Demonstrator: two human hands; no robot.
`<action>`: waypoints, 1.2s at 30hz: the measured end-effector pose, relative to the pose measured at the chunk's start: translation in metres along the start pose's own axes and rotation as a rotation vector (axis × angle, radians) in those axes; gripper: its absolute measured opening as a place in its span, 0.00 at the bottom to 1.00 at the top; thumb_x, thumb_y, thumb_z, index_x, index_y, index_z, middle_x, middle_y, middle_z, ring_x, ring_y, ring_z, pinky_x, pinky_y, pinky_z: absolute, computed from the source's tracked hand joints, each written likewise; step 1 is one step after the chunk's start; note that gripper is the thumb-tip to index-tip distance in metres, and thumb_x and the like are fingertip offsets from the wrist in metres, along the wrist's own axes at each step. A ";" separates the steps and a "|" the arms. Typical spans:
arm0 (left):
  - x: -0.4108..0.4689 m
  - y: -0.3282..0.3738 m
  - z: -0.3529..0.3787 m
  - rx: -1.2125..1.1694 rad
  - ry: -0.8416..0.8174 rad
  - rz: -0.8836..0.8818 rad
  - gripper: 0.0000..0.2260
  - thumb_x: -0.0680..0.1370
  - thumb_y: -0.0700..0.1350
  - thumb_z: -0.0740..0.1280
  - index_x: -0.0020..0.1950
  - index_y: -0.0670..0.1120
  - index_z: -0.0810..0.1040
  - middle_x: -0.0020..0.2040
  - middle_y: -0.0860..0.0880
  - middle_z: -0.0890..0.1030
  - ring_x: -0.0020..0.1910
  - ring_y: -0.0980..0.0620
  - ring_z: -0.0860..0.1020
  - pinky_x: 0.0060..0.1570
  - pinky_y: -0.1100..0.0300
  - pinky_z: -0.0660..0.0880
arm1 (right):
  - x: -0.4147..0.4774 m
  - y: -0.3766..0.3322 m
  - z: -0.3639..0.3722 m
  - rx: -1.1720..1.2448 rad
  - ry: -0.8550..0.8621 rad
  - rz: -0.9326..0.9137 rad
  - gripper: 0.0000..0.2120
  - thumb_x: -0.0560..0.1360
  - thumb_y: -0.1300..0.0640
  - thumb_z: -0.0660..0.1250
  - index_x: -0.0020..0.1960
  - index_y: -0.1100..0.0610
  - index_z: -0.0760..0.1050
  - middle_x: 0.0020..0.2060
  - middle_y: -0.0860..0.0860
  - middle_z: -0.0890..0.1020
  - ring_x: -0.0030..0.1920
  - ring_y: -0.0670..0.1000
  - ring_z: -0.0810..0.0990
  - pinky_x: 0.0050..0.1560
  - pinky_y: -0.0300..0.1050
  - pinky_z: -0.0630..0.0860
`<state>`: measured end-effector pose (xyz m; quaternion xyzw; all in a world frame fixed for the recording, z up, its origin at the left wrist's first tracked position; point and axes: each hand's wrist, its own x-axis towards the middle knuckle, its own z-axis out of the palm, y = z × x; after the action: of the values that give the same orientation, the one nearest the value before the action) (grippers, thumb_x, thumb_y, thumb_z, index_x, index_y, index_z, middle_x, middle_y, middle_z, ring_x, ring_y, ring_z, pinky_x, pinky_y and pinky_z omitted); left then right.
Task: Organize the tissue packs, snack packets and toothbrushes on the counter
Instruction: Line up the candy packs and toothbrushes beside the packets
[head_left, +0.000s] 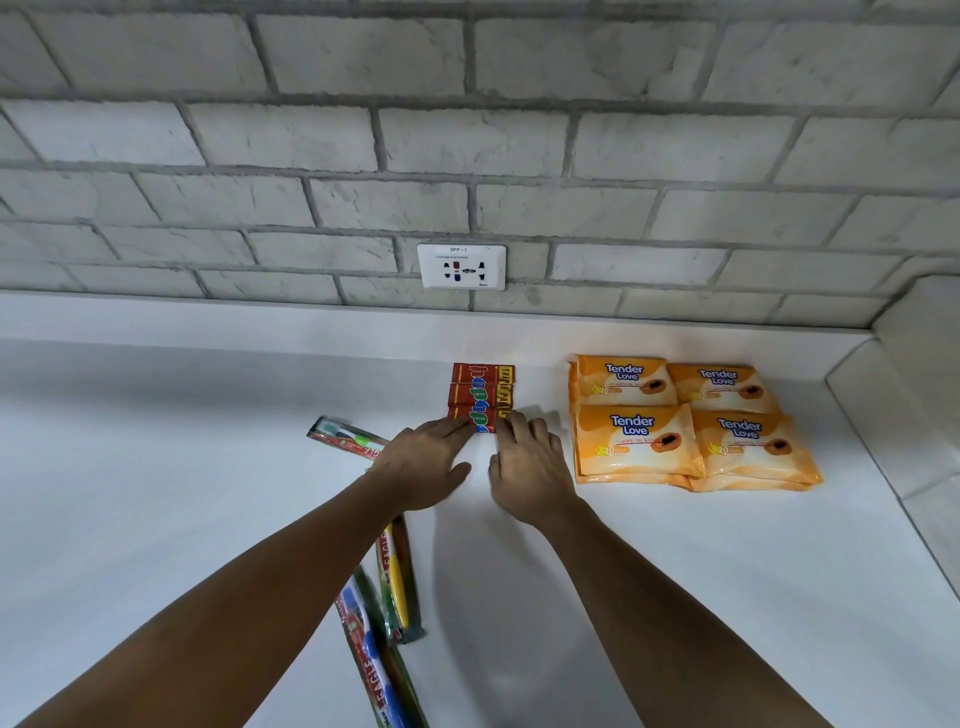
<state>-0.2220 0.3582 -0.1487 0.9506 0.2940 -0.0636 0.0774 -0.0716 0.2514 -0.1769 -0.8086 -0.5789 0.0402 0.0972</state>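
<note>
Here, both grips reach forward side by side over the white tabletop (156, 467). The left grip (423, 460) lies flat with its fingers straight, their tips touching the left end of the nearest snack packet (485, 421). The right grip (527, 462) has its fingers bent at the knuckles, the tips resting on that packet's right end. Neither grip is closed around anything.

The red snack packets (482, 389) lie just beyond the fingertips, three of them edge to edge in a short column running away from the grips toward the wall (467, 130).

To the right of the right grip, a little apart from it, the orange tissue packs (691, 421) sit in a neat two-by-two block. More packs show underneath along its near edge.

The toothbrushes are loose in their wrappers on the left grip's side. One (345, 436) lies slantwise just left of that grip, its near end hidden under the hand. A yellow one (397, 582) shows from beneath the left forearm. Others (371, 660) lie overlapping nearer the person, below that arm.

A socket (461, 266) sits on the wall straight beyond the grips.
</note>
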 end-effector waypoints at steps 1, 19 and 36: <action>0.001 0.000 0.000 0.006 -0.005 0.001 0.30 0.85 0.59 0.58 0.84 0.50 0.57 0.84 0.50 0.61 0.81 0.48 0.63 0.75 0.48 0.67 | 0.000 0.001 0.000 0.004 0.003 0.005 0.26 0.80 0.49 0.61 0.76 0.55 0.67 0.72 0.54 0.72 0.68 0.57 0.72 0.67 0.53 0.72; 0.003 -0.002 0.005 -0.026 0.022 0.006 0.31 0.83 0.63 0.59 0.83 0.52 0.60 0.82 0.52 0.65 0.79 0.49 0.67 0.73 0.45 0.71 | -0.001 0.002 0.004 0.036 0.020 0.030 0.26 0.81 0.48 0.61 0.77 0.56 0.66 0.73 0.53 0.71 0.70 0.57 0.71 0.69 0.52 0.70; 0.001 -0.009 0.008 -0.110 0.045 0.001 0.30 0.83 0.61 0.62 0.83 0.52 0.62 0.80 0.51 0.69 0.72 0.49 0.74 0.70 0.50 0.74 | -0.001 0.002 0.008 0.034 0.027 0.014 0.26 0.81 0.47 0.60 0.77 0.55 0.66 0.73 0.53 0.72 0.70 0.58 0.71 0.69 0.54 0.71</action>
<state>-0.2269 0.3642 -0.1575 0.9462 0.2981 -0.0261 0.1229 -0.0717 0.2506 -0.1848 -0.8114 -0.5709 0.0397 0.1184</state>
